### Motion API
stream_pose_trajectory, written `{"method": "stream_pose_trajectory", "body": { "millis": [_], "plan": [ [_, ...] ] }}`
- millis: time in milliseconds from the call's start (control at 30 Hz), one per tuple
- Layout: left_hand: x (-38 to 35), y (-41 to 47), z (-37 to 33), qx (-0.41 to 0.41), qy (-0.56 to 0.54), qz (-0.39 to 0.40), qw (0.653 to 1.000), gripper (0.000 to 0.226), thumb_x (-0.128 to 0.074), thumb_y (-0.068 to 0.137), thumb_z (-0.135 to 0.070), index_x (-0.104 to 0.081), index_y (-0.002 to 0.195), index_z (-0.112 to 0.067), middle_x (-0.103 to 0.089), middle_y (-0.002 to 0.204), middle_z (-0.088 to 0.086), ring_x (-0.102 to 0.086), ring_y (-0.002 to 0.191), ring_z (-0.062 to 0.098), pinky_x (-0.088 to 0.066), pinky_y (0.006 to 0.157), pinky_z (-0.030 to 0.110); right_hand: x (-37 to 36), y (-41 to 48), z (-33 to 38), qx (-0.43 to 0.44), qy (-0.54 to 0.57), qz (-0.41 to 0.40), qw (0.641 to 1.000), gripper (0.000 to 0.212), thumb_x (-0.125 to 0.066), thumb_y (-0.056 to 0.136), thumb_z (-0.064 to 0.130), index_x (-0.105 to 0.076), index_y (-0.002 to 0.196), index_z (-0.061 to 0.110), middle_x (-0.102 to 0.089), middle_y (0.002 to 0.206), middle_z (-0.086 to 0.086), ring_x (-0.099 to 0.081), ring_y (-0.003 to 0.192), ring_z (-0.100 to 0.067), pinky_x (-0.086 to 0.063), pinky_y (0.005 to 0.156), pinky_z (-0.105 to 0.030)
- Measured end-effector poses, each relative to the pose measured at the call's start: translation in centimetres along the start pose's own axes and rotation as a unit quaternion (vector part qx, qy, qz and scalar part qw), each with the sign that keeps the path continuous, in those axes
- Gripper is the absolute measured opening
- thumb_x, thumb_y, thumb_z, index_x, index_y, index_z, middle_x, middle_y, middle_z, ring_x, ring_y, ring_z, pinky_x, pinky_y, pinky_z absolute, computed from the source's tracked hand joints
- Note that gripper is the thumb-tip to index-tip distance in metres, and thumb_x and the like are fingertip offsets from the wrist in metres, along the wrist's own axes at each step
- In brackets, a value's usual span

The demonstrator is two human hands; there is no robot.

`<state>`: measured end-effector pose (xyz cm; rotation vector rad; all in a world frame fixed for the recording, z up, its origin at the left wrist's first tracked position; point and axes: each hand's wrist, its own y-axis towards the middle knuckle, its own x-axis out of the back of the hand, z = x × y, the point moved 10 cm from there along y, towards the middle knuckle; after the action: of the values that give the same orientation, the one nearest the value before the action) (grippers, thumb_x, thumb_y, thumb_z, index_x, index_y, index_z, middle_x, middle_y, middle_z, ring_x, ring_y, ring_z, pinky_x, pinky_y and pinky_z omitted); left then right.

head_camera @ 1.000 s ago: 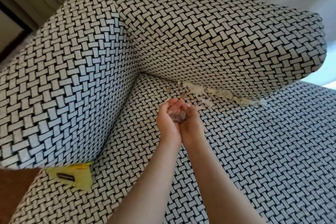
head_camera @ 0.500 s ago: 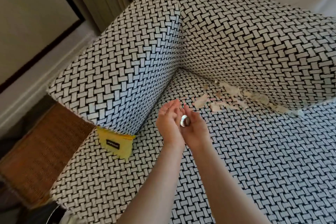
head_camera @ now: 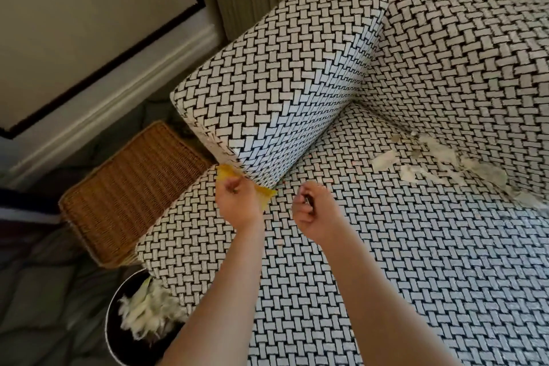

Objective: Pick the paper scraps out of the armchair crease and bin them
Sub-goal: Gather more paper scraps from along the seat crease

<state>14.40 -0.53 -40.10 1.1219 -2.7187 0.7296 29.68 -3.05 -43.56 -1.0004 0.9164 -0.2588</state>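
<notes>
Hands part from cupped pose: left hand [head_camera: 237, 202] curled, contents hidden; right hand [head_camera: 315, 211] grips dark object [head_camera: 309, 201]; bin [head_camera: 108, 324] near, scraps [head_camera: 439, 154] remain.

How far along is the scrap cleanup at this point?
Partly done: the bin already holds a pile of paper. In hand: the right hand grips a small dark object; the left hand is curled, contents unclear. Left: several paper scraps along the armchair crease.
</notes>
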Motion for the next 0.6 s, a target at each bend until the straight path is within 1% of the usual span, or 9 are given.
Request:
{"method": "stream_pose_trajectory", "body": {
  "millis": [67,100,133,233,300,367,467,533,600],
  "plan": [
    [0.2,1.7,0.4,0.010,0.037,0.015,0.999,0.032,-0.063,0.081,-0.003,-0.043,0.069,-0.025,-0.056,0.083,0.001,-0.055,0.082,0.021,-0.050,0.074,0.027,-1.0,0.3,-0.7,-0.015,-0.026,0.002,1.000,0.033,-0.040,0.093,0.014,-0.040,0.060,0.012,-0.040,0.038,0.005,-0.028,0.024,-0.004,-0.019,0.023,-0.012],
    [0.1,2.2,0.7,0.021,0.052,0.024,0.998,0.029,-0.064,0.079,-0.003,-0.044,0.070,-0.023,-0.057,0.084,0.002,-0.057,0.085,0.025,-0.049,0.078,0.034,-1.3,0.5,-1.0,-0.020,-0.038,0.001,0.999,0.034,-0.040,0.093,0.014,-0.039,0.059,0.013,-0.039,0.037,0.005,-0.028,0.024,-0.004,-0.019,0.023,-0.012],
    [0.2,2.7,1.1,0.031,0.071,0.031,0.996,0.025,-0.065,0.078,-0.003,-0.046,0.074,-0.019,-0.058,0.087,0.004,-0.059,0.087,0.028,-0.048,0.079,0.036,-1.7,0.8,-1.4,-0.026,-0.051,-0.001,0.998,0.035,-0.040,0.093,0.014,-0.039,0.058,0.014,-0.039,0.036,0.005,-0.028,0.024,-0.004,-0.019,0.023,-0.012],
    [-0.2,3.3,1.5,0.063,0.101,0.078,0.990,0.025,-0.066,0.079,-0.006,-0.050,0.097,-0.012,-0.055,0.095,0.007,-0.053,0.084,0.022,-0.044,0.073,0.030,-2.7,1.5,-3.3,-0.056,-0.064,-0.003,0.996,0.036,-0.040,0.092,0.014,-0.037,0.056,0.015,-0.036,0.035,0.005,-0.027,0.024,-0.004,-0.018,0.023,-0.013],
    [-0.4,3.7,1.6,0.079,0.099,0.105,0.986,0.030,-0.065,0.078,-0.007,-0.052,0.105,-0.010,-0.055,0.092,0.004,-0.050,0.082,0.019,-0.043,0.067,0.027,-3.4,1.7,-4.5,-0.072,-0.071,0.007,0.995,0.036,-0.042,0.091,0.016,-0.036,0.056,0.016,-0.034,0.035,0.006,-0.026,0.024,-0.004,-0.017,0.023,-0.012],
    [-0.1,4.1,2.0,0.097,0.075,0.119,0.985,0.024,-0.064,0.076,-0.003,-0.052,0.093,-0.015,-0.054,0.081,0.000,-0.048,0.079,0.018,-0.042,0.065,0.025,-4.1,1.7,-5.7,-0.087,-0.084,0.017,0.993,0.036,-0.045,0.091,0.017,-0.036,0.055,0.016,-0.035,0.038,0.005,-0.028,0.026,-0.005,-0.019,0.025,-0.012],
    [0.7,4.9,3.0,0.116,0.057,0.144,0.981,0.028,-0.065,0.071,0.003,-0.049,0.075,-0.020,-0.055,0.077,0.003,-0.050,0.076,0.018,-0.044,0.073,0.032,-5.1,1.9,-6.6,-0.087,-0.100,0.028,0.991,0.034,-0.044,0.091,0.017,-0.038,0.057,0.014,-0.040,0.047,0.001,-0.035,0.036,-0.008,-0.027,0.034,-0.014],
    [1.1,5.3,3.2,0.119,0.052,0.160,0.978,0.027,-0.063,0.072,0.006,-0.051,0.074,-0.017,-0.056,0.076,0.005,-0.052,0.070,0.020,-0.047,0.073,0.033,-5.8,2.1,-6.4,-0.074,-0.092,0.030,0.993,0.029,-0.043,0.092,0.014,-0.042,0.063,0.011,-0.043,0.058,-0.003,-0.040,0.048,-0.010,-0.032,0.044,-0.016],
    [1.5,5.6,3.1,0.107,0.055,0.168,0.978,0.022,-0.060,0.074,0.008,-0.054,0.079,-0.013,-0.056,0.077,0.007,-0.053,0.065,0.018,-0.049,0.068,0.030,-6.8,1.9,-6.0,-0.063,-0.059,0.043,0.995,0.018,-0.045,0.091,0.006,-0.049,0.074,0.004,-0.051,0.072,-0.008,-0.048,0.060,-0.011,-0.043,0.048,-0.017]
  ]
}}
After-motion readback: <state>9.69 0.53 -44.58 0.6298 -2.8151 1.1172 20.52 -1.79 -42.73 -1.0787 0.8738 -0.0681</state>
